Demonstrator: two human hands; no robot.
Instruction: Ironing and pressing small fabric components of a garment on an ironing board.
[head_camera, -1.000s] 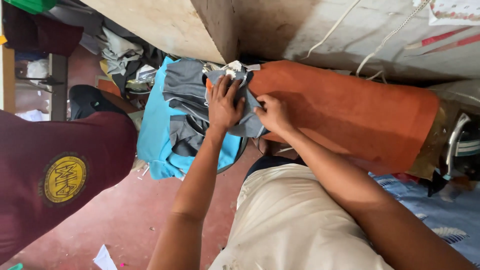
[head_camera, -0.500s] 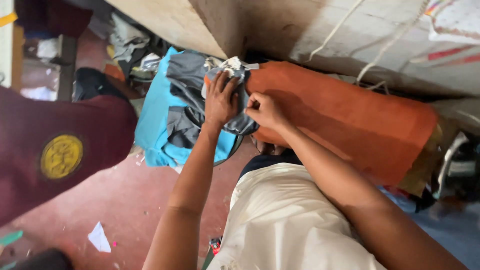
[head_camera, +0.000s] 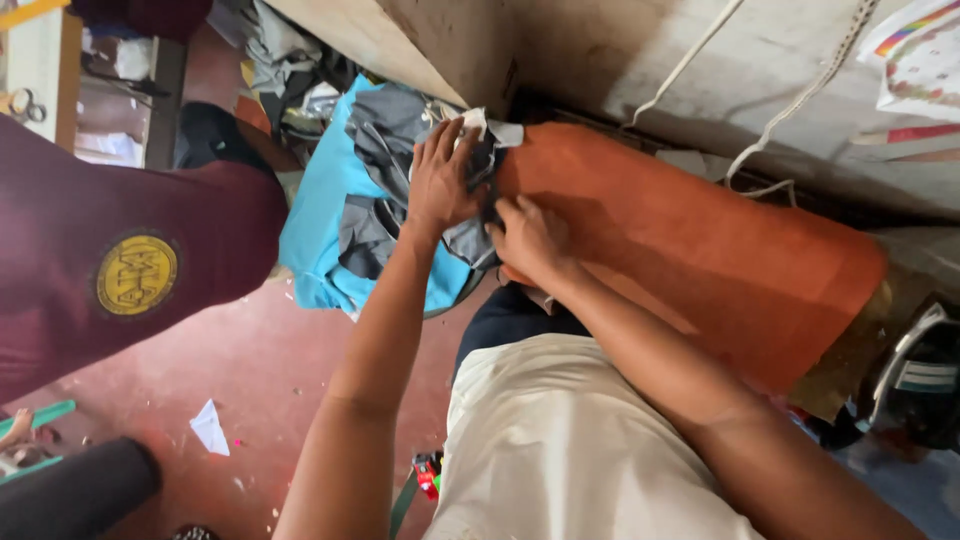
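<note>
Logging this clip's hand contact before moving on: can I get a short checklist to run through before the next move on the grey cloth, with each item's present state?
1. Left hand flat on the grey cloth pieces: ok.
2. Right hand at the cloth edge beside the orange fabric: ok.
3. Right fingers actually pinching cloth: cannot tell, fingertips hidden.
4. Grey pieces lying on the blue fabric beneath: ok.
5. Grey pieces flat and unwrinkled: not ok, bunched and overlapping.
6. Maroon garment apart from both hands: ok.
</note>
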